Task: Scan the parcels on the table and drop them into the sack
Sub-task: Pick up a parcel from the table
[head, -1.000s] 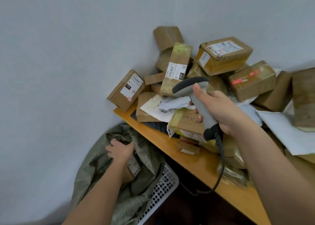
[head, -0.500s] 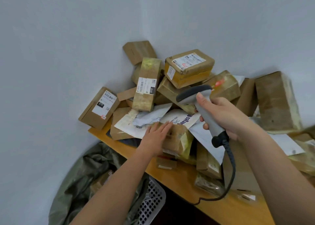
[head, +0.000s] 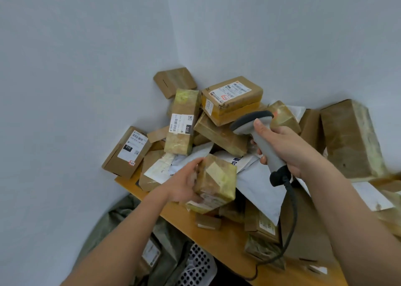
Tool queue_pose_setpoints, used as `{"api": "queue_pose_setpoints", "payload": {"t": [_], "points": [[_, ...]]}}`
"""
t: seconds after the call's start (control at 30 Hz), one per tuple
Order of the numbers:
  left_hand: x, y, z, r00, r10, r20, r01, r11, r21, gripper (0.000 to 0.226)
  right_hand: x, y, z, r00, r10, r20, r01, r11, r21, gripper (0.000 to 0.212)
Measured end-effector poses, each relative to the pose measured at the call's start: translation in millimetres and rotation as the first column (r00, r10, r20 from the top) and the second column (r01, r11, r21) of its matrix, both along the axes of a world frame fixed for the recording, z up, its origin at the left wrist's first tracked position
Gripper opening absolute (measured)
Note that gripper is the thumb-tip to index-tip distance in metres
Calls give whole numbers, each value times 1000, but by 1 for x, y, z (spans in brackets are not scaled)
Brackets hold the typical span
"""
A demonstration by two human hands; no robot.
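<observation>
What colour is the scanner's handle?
Light grey, with a dark grey head and black base; the scanner shows in the head view.

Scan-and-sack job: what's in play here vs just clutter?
In play:
left hand holding taped parcel
right hand holding scanner
green sack
parcel pile
table

Clutter:
white perforated basket
wall

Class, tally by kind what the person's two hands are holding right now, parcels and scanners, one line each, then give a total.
Parcels: 1, the taped parcel in the left hand
Scanners: 1, the scanner in the right hand
Total: 2
</observation>
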State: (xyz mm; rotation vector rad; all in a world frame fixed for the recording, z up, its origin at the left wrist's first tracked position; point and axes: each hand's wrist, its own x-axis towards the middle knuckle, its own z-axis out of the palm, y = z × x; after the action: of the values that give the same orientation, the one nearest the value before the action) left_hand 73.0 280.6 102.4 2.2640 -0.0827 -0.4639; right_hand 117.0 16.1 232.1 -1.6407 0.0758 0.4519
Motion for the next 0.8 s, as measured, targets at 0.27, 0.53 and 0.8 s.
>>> {"api": "queue_pose_setpoints", "payload": {"t": [0.27, 0.53, 0.8], "points": [[-17, 31, 36, 827, 525, -198, -543, 660, -519, 96, 2, 31, -2, 999, 34, -6, -34, 999, 36, 50], [-27, 33, 61, 724, 616, -310, -600, 341, -724, 83, -8, 61, -6, 994, 110, -13, -108, 990, 95, 50], [-17, 11, 83, 764, 552, -333, -552, 292, -781, 93, -9, 61, -9, 990, 138, 17, -139, 976, 166, 72]]}}
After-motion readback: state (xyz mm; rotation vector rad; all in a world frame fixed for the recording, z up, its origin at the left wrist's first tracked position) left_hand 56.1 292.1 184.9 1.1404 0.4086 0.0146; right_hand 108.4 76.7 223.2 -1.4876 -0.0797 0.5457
